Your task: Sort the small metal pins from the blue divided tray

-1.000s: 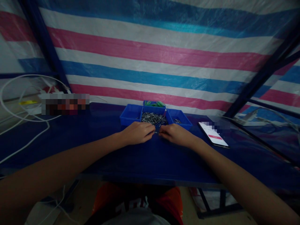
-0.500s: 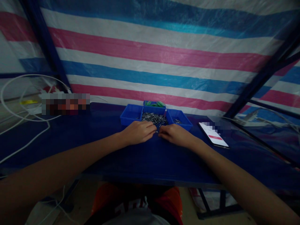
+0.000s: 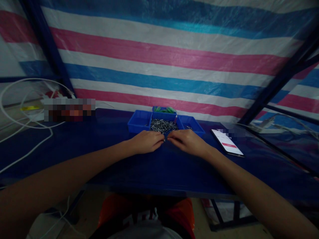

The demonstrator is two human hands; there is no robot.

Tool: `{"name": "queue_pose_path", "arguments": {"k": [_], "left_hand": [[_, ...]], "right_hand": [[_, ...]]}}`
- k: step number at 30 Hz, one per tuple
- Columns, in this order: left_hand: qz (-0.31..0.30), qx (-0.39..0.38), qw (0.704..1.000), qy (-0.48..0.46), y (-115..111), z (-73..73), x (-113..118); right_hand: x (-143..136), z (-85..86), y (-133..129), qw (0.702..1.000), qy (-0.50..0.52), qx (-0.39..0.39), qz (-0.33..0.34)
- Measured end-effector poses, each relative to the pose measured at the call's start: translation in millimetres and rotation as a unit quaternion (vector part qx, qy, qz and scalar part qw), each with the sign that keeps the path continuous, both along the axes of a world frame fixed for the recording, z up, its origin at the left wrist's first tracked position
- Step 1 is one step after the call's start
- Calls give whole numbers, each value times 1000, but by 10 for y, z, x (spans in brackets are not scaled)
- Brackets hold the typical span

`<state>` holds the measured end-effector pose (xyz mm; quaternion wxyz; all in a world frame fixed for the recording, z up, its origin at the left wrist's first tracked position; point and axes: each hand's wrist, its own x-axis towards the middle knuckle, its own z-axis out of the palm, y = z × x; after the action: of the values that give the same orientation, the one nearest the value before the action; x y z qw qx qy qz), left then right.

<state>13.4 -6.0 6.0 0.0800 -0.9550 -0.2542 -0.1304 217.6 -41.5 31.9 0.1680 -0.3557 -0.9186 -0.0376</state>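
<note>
My left hand point(image 3: 146, 142) is closed in a pinch on a small shiny metal piece point(image 3: 164, 139), just in front of the bins; its exact kind is too small to make out. Just right of it, my right hand point(image 3: 187, 141) has thumb and fingers pressed together, and whatever is between them is hidden. A narrow gap separates the two sets of fingertips. Behind them lies a pile of thin metal pieces point(image 3: 163, 125), between a left blue bin point(image 3: 139, 127) and a right blue bin point(image 3: 196, 129) with a few metal pieces inside.
A rear blue bin point(image 3: 164, 116) holds green items point(image 3: 168, 110). To the right, a phone point(image 3: 230, 146) with a lit screen lies on the blue table point(image 3: 159, 172). White cables point(image 3: 51, 132) run along the left side. A striped sheet point(image 3: 159, 76) hangs behind.
My fingertips have drawn slightly apart, the left hand shifting a little left. The fingers of my right hand have changed their pose and look straighter. The bins and phone stay put.
</note>
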Motion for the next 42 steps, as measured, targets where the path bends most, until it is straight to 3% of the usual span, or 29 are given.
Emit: {"name": "queue_pose_path", "arguments": {"k": [6,15,27,35,42], "left_hand": [[3,-13,1000,-7,10,-15,-5],[49,68,996,-20,8,7,-6],[48,108,993,-25,-8,22,10],[47,121,991,-32,4,7,7],[13,129,990,-50,-12,4,14]], "right_hand": [[16,11,20,1000,-5,-17,-10],[66,-12,89,998,-23,-25,-56],[80,-39,113,994,-53,-19,-90],[68,-59,119,995,-68,-32,-57],[19,-56,62,993,-73,-95,-3]]}}
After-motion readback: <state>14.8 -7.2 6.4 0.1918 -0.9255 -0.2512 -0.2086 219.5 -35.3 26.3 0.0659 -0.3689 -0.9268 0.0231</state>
